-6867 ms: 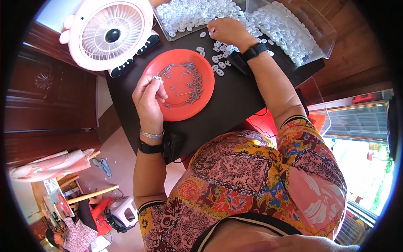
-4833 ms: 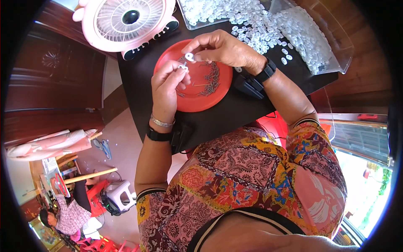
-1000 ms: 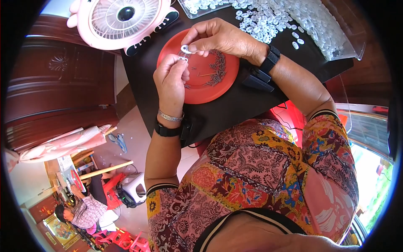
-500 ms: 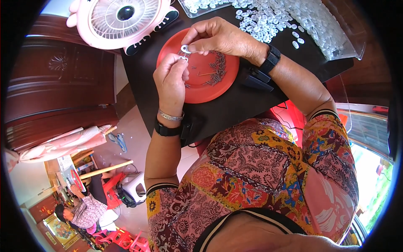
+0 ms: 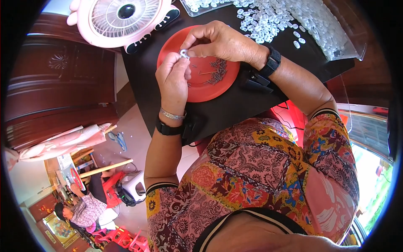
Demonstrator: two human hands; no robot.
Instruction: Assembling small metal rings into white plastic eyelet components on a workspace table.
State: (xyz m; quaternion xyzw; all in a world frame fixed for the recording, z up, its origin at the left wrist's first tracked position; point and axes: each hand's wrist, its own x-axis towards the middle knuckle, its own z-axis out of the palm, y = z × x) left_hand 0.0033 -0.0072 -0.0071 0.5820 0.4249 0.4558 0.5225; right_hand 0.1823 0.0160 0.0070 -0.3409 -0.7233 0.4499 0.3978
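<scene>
Over the red plate (image 5: 201, 93), my two hands meet at a small white oval plastic piece (image 5: 184, 53). My right hand (image 5: 220, 40) pinches it between thumb and forefinger from the upper right. Just below, the thumb and forefinger of my left hand (image 5: 173, 77) are closed on a small white part that touches this piece. The fingertips hide most of both parts. Many small dark grey pins or screws (image 5: 218, 75) lie on the plate's right side, with a thin light stick (image 5: 207, 73) among them.
A heap of white oval pieces (image 5: 264, 25) spreads across the dark table (image 5: 222, 113), by a clear tub (image 5: 350, 54) of more. A pink fan (image 5: 126, 25) stands at the far left. Another person (image 5: 86, 208) sits at a table in the lower left.
My hands have come together. The white piece in my right hand, earlier slightly above the one in my left, now meets it.
</scene>
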